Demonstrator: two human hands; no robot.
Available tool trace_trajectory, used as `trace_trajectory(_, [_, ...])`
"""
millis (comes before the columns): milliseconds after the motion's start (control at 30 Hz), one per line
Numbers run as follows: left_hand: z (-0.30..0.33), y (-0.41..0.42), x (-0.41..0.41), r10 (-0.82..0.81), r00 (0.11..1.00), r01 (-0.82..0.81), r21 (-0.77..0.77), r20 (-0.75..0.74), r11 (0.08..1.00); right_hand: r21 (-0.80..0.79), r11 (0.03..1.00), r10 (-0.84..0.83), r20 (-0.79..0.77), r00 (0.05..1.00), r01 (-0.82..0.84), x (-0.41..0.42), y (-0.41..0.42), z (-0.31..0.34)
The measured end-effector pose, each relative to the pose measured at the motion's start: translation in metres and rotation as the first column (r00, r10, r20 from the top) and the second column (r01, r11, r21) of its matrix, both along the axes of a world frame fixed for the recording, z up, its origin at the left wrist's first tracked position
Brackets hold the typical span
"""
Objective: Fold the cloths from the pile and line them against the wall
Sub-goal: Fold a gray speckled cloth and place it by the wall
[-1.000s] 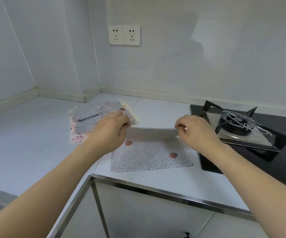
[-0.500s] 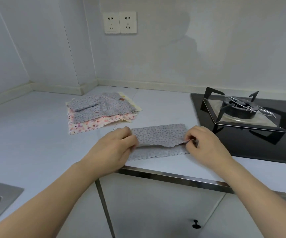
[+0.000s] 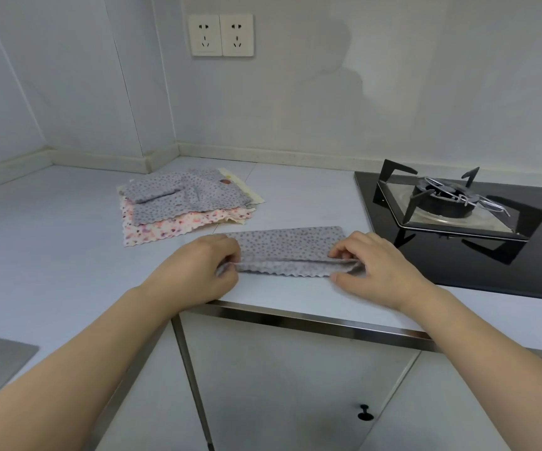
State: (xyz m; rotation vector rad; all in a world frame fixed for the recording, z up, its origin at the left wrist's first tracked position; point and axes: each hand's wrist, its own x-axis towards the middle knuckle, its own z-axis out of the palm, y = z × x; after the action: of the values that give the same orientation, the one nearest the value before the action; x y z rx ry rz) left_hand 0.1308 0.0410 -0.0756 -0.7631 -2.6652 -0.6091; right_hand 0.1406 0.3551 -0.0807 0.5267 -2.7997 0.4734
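I note one grey cloth folded in half at the counter edge, my left hand and right hand pinching its ends. The pile remains; nothing lines the wall.

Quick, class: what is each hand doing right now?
Left hand: pinching the left end of the grey cloth.
Right hand: pinching the cloth's right end.
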Motion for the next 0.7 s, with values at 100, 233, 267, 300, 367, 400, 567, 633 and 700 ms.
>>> trace_trajectory(100, [-0.003,-0.002,-0.003,0.103,0.993,-0.108,0.094,0.06,0.99,0.005,1.0,-0.004,-0.008,1.0,0.004,0.0,0.0,-0.001])
trace_trajectory(233, [-0.003,-0.003,-0.012,0.222,0.955,-0.269,0.261,0.197,0.927,0.022,1.0,-0.012,-0.019,1.0,0.012,-0.004,0.003,-0.003])
trace_trajectory(267, [-0.003,-0.003,-0.014,0.237,0.945,-0.295,0.282,0.225,0.913,0.011,1.0,-0.016,-0.026,1.0,0.017,-0.005,0.003,-0.004])
trace_trajectory(300, [-0.003,-0.003,-0.016,0.24,0.94,-0.305,0.286,0.241,0.908,0.001,1.0,-0.021,-0.034,0.999,0.021,-0.006,0.003,-0.004])
trace_trajectory(367, [-0.003,-0.003,-0.017,0.229,0.941,-0.295,0.274,0.248,0.915,-0.013,0.999,-0.033,-0.039,0.999,0.032,-0.008,0.003,-0.005])
trace_trajectory(400, [-0.003,-0.003,-0.016,0.216,0.946,-0.278,0.26,0.244,0.925,-0.024,0.999,-0.042,-0.033,0.999,0.041,-0.009,0.003,-0.006])
trace_trajectory(567, [-0.005,-0.005,-0.015,0.115,0.973,-0.14,0.116,0.2,0.983,-0.16,0.983,-0.094,-0.011,0.996,0.091,-0.011,0.007,-0.007])
trace_trajectory(633, [-0.005,-0.007,-0.016,0.105,0.978,-0.123,0.088,0.179,0.989,-0.237,0.967,-0.096,-0.001,0.995,0.093,-0.009,0.007,-0.007])
trace_trajectory(700, [-0.006,-0.006,-0.017,0.089,0.987,-0.104,0.105,0.136,0.989,-0.303,0.948,-0.099,-0.001,0.995,0.094,-0.007,0.006,-0.006])
